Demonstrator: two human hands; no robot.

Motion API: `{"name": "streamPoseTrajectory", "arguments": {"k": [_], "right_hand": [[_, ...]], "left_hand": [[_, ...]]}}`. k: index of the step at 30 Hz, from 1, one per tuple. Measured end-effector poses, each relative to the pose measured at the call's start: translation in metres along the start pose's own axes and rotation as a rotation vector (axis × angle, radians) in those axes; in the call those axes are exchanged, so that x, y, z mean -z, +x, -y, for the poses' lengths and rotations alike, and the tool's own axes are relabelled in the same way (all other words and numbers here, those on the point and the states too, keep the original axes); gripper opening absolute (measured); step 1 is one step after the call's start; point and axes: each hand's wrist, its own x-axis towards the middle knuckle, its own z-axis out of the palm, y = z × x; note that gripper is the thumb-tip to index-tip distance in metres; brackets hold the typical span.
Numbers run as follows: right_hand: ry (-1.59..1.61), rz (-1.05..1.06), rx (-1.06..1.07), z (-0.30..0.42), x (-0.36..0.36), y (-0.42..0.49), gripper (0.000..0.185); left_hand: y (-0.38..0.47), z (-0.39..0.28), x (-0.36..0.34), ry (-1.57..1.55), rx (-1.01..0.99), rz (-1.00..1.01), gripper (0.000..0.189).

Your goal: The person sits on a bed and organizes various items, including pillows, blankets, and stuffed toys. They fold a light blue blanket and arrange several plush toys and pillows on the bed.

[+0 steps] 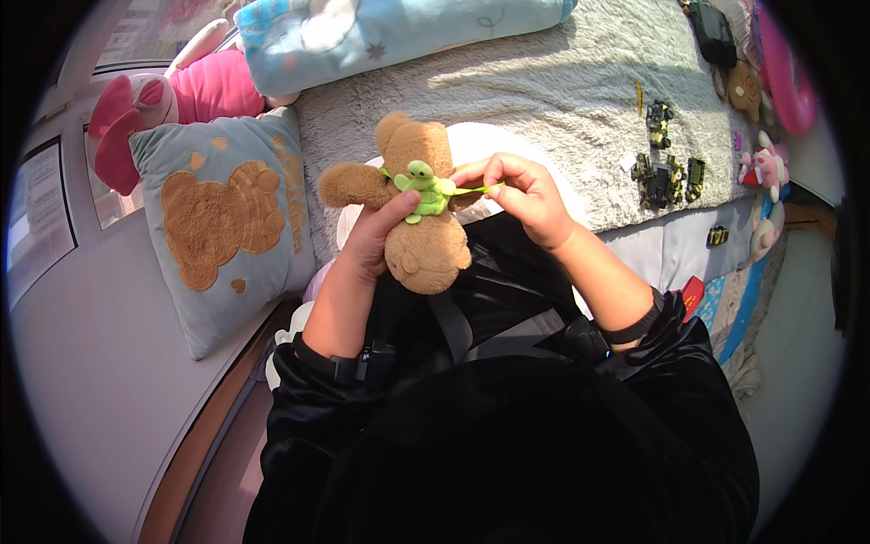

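My left hand [378, 234] grips a brown plush teddy bear [423, 253], whose head points towards me. Its thumb presses against a small green plush figure [428, 194] lying on the bear's middle. A thin bright green ribbon [479, 190] runs from the green figure to my right hand [523, 197]. Thumb and index finger of that hand pinch the ribbon's end, beside one of the bear's limbs. Another bit of green shows at the figure's left side. The bear's underside is hidden.
A grey fleece blanket [584, 81] covers the bed ahead. Left lie a bear-patterned cushion [224, 224] and a pink plush toy [217, 85]; a rolled blue blanket [408, 34] is at the top. Dark toy vehicles [658, 183] and a pink plush [768, 166] are at right.
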Motion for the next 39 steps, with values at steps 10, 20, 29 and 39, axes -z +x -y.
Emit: {"name": "streamPoseTrajectory", "arguments": {"k": [10,20,29,39], "right_hand": [[-0.905,0.148,0.413,0.059,0.018,0.025,0.010],[-0.371,-0.160,-0.010,-0.004,-0.049,0.019,0.018],[-1.198,-0.044,0.574,0.028,-0.037,0.028,0.017],[-0.392,-0.126,0.265,0.031,-0.062,0.027,0.009]], "left_hand": [[-0.021,-0.028,-0.008,-0.396,0.002,0.234,0.072],[-0.016,-0.037,-0.023,-0.368,-0.236,0.065,0.063],[-0.014,-0.028,-0.016,-0.026,-0.363,-0.216,0.041],[-0.021,-0.031,-0.014,-0.341,-0.203,0.016,0.052]]}}
